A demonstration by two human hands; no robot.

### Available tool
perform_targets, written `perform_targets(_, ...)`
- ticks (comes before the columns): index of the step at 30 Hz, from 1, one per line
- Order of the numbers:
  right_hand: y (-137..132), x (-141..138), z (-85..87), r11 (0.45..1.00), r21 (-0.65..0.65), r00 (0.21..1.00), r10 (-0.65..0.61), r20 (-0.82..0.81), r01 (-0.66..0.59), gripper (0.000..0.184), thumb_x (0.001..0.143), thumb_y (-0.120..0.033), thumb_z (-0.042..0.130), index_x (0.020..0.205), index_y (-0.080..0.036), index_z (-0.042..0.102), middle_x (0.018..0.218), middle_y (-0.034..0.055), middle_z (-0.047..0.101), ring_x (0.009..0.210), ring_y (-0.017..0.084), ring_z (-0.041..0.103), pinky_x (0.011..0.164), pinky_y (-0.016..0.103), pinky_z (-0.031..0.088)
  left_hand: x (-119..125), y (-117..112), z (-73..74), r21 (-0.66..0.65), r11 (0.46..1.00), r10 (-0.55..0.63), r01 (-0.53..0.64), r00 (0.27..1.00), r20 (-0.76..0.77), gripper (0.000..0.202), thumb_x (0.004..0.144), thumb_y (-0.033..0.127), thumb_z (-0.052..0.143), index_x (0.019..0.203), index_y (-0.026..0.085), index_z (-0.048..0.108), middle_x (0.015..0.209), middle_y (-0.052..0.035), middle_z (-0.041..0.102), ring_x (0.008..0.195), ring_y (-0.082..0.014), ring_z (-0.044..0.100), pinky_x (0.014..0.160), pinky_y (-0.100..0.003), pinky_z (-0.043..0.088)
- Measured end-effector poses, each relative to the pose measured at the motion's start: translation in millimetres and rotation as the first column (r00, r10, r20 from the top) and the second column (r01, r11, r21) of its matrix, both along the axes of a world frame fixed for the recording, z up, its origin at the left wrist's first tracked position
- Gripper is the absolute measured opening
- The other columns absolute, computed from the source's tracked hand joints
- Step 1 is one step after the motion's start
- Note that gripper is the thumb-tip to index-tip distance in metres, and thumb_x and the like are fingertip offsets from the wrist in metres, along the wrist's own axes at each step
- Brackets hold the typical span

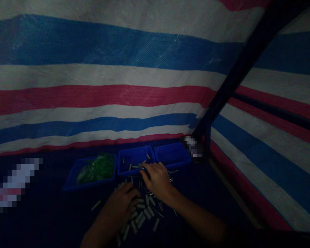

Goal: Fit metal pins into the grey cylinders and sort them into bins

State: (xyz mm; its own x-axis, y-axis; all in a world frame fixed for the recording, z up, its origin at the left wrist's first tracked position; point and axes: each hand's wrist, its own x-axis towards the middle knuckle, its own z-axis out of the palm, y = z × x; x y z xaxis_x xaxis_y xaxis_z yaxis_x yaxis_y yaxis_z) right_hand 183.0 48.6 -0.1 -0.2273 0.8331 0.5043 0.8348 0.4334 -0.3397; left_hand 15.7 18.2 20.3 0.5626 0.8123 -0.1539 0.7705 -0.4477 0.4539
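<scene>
The light is dim. My right hand (158, 179) is over the front edge of the middle blue tray (122, 172), thumb and finger pinched on a small grey cylinder (140, 166). Similar short pieces lie inside that tray. Down on the table, my left hand (122, 198) rests with curled fingers at a pile of small grey cylinders (140, 218); its fingertips are partly hidden, and what they hold cannot be made out. Thin metal rods (160, 205) are scattered beneath and beside my right hand.
To the left stands a blue tray (69, 182) with a green, stringy bundle (100, 167). Another blue tray (172, 155) adjoins on the right. A striped tarp (105, 96) walls the back and right side. A dark slanted post (227, 84) rises at the right corner.
</scene>
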Motion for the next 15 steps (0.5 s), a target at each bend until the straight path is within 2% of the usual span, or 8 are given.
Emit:
perform_targets(6,-0.5,-0.8,-1.2,1.000,-0.003,1.000,-0.009,0.017,0.009,0.019,0.086,-0.028,0.047,0.100,-0.021,0.058,0.084,0.0021,0.069,0.077,0.015,0.061,0.074,0.029,0.032,0.3,-0.9,-3.0,0.008,1.000,-0.004,0.005,1.000,-0.030,0.021,0.080,0.015,0.044,0.090,0.024,0.060,0.098,-0.0026,0.057,0.097,-0.0189,0.050,0.094,-0.039,0.032)
perform_targets(10,-0.6,-1.6,-0.3,1.000,0.007,1.000,-0.008,0.011,0.008,0.019,0.086,-0.028,0.047,0.099,-0.021,0.059,0.084,0.0021,0.069,0.076,0.015,0.061,0.073,0.029,0.032,1.2,0.3,-1.8,0.014,1.000,0.018,-0.017,0.999,-0.044,0.022,0.082,0.014,0.039,0.089,0.021,0.059,0.098,-0.0043,0.058,0.096,-0.0189,0.051,0.093,-0.039,0.034)
perform_targets(15,-0.8,-2.8,-0.7,1.000,0.023,1.000,-0.008,0.002,0.008,0.018,0.087,-0.027,0.047,0.097,-0.020,0.060,0.083,0.0030,0.069,0.075,0.014,0.061,0.072,0.028,0.033,2.5,2.3,1.3,0.031,0.999,0.043,-0.045,0.998,0.052,0.021,0.084,0.018,0.038,0.088,0.019,0.058,0.092,-0.0044,0.060,0.090,-0.0181,0.053,0.088,-0.037,0.038)
